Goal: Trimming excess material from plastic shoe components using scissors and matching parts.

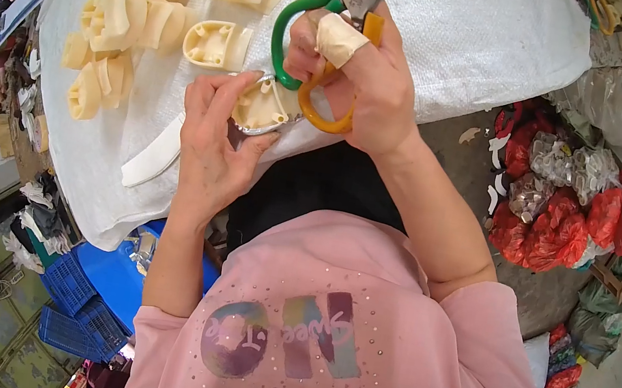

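My left hand grips a cream moulded part with a shiny silver rim between its fingers and thumb, near the cloth's front edge. My right hand holds a pair of scissors by its green and orange loops, the blades pointing up and away. Beige tape is wrapped round a digit of that hand. The green loop is right beside the part; I cannot tell whether they touch. A curved white strip lies by my left wrist. Further off are several similar cream parts, some joined or stacked.
White woven cloth covers the work surface. On the floor at right sit red plastic bags and clear bags of small pieces, with white scraps nearby. Blue crates and a blue tub stand at lower left.
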Demonstrator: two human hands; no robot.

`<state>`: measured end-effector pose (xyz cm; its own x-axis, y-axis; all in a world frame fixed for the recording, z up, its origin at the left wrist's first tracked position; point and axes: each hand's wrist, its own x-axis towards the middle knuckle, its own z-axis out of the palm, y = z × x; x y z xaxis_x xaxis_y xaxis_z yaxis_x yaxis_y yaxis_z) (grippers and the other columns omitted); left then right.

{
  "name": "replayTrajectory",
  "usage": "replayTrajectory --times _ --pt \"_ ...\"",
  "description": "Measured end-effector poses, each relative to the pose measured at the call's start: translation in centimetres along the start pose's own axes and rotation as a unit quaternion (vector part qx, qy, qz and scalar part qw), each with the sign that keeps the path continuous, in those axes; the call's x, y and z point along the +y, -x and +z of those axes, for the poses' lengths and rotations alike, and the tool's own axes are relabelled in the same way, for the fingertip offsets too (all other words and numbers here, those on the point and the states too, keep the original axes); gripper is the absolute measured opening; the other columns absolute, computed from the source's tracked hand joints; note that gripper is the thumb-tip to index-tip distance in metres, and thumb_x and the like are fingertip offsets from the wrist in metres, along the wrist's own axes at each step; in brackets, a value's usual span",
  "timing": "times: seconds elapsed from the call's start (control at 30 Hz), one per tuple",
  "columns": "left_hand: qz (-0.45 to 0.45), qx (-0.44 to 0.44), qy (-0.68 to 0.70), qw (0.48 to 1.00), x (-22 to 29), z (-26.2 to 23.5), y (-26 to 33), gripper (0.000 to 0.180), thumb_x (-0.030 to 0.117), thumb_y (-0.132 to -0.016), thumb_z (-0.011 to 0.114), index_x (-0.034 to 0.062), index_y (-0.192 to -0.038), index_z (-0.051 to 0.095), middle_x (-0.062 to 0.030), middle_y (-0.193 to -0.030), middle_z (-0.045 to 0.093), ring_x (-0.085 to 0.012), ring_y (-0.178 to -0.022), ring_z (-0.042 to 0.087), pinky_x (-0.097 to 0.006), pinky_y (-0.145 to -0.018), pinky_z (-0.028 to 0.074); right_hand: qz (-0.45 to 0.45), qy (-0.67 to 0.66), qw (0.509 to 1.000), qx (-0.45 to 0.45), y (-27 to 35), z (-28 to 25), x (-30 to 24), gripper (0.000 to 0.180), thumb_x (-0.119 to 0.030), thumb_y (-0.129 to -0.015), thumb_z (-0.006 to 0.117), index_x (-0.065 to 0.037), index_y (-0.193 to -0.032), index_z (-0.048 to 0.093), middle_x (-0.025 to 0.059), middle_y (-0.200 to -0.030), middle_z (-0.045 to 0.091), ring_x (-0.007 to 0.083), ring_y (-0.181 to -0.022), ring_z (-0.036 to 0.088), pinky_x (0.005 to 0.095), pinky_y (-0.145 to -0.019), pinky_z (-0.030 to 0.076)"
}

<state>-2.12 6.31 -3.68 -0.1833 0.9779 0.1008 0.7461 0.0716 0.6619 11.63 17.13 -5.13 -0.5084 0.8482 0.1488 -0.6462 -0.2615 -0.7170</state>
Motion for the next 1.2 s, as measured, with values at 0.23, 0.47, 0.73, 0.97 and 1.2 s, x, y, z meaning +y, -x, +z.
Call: replayTrajectory --times 0.23,0.47,0.73,0.97,1.2 --pt "-0.004 0.000 -0.034 0.999 -0.1 -0.3 0.4 0.060 -0.002 -0.061 0.074 0.0049 -0.118 0.056 -0.0096 -0.102 0.048 -0.0239 -0.098 0.052 -0.032 -0.085 0.044 -0.013 -0.036 0.999 -0.033 2.4 0.6 -4.0 0.042 -0.013 -0.090 0.052 -0.001 -0.129 0.042 0.0038 -0.089 0.053 0.0107 -0.076 0.050 0.0240 -0.072 0.043" --pt "0.004 0.001 -0.026 1.000 0.3 -0.3 -0.1 0.059 -0.003 -0.061 0.073 0.0050 -0.116 0.056 -0.0104 -0.104 0.050 -0.0251 -0.099 0.053 -0.032 -0.086 0.044 0.036 0.017 0.999 -0.023 3.2 -0.7 -1.8 0.051 -0.024 -0.091 0.052 -0.001 -0.135 0.036 0.0049 -0.076 0.044 0.0128 -0.067 0.041 0.0297 -0.062 0.036" --pt "0.025 0.009 -0.002 1.000 0.2 -0.2 -0.1 0.055 0.000 -0.061 0.072 0.0032 -0.114 0.055 -0.0136 -0.099 0.050 -0.0317 -0.097 0.047 -0.038 -0.085 0.041 0.019 0.202 0.979 -0.017 3.1 0.1 -2.2 0.043 -0.017 -0.089 0.051 0.000 -0.128 0.043 0.0023 -0.084 0.052 0.0087 -0.073 0.048 0.0227 -0.066 0.040" --pt "0.003 0.009 -0.007 1.000 0.3 -0.5 0.4 0.057 -0.003 -0.062 0.073 0.0051 -0.116 0.056 -0.0114 -0.103 0.050 -0.0272 -0.099 0.052 -0.034 -0.087 0.043 0.030 0.102 0.994 -0.035 3.6 2.6 -3.9 0.053 -0.022 -0.090 0.049 0.002 -0.135 0.035 0.0036 -0.076 0.042 0.0123 -0.067 0.038 0.0284 -0.062 0.033" --pt "0.015 0.008 0.018 1.000 0.3 -0.2 0.3 0.055 -0.001 -0.062 0.073 0.0024 -0.114 0.055 -0.0140 -0.102 0.048 -0.0316 -0.101 0.046 -0.038 -0.089 0.040 0.048 0.076 0.995 -0.033 3.2 -0.3 -2.9 0.041 -0.014 -0.090 0.049 0.000 -0.128 0.042 0.0034 -0.082 0.050 0.0100 -0.072 0.046 0.0238 -0.067 0.039"
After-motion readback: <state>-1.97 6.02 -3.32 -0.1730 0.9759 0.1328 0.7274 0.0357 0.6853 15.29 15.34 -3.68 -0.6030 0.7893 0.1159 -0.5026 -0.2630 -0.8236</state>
